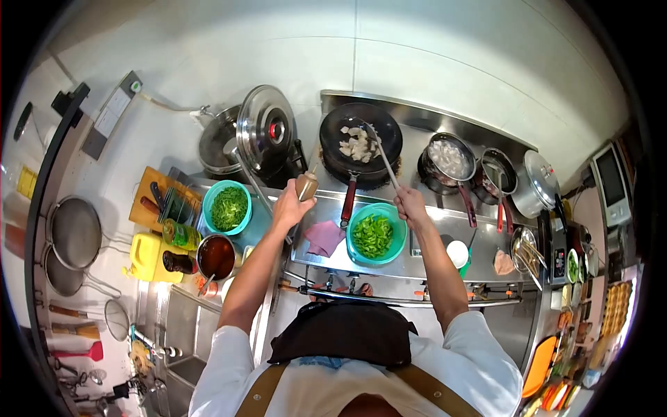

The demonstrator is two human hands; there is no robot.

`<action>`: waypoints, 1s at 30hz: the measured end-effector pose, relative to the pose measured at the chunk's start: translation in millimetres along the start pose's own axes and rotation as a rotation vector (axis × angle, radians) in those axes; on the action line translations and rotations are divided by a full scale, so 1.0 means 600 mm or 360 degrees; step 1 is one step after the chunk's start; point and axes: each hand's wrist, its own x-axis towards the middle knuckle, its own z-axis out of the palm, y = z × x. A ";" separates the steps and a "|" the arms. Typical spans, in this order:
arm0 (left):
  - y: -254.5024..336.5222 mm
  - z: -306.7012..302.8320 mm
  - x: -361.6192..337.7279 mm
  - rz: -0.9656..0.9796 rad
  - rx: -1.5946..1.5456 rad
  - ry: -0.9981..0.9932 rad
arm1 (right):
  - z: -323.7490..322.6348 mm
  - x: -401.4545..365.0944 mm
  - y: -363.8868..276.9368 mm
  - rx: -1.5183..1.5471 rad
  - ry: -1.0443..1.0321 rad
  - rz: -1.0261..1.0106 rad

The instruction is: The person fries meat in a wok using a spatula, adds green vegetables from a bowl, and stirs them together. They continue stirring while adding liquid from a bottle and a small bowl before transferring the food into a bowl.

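Brown bottle (306, 185), left hand's (286, 207) grip wrapped round it, hovers just left of the wok (332, 128); right hand's (411, 206) grip pinches chopsticks (381, 158) poking the food (357, 144) inside. Oversqueeze and hot oil probably spits.

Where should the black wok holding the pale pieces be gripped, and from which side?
By its red handle, from the cook's side. The handle juts straight out from the near rim of the wok towards the person, between the pink cloth and the teal bowl of chopped greens, so a hand can close around it there.
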 end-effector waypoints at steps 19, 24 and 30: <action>0.129 0.084 0.229 0.0019 0.1467 -0.0718 | -0.079 -0.151 -0.027 0.0152 0.0140 -0.0035; 0.102 0.095 0.199 -0.0148 0.1132 -0.0470 | -0.096 -0.105 -0.027 -0.0451 0.0128 -0.0207; 0.057 0.084 0.116 -0.0008 0.0552 -0.0110 | -0.105 -0.096 -0.131 -0.2013 0.0113 -0.0644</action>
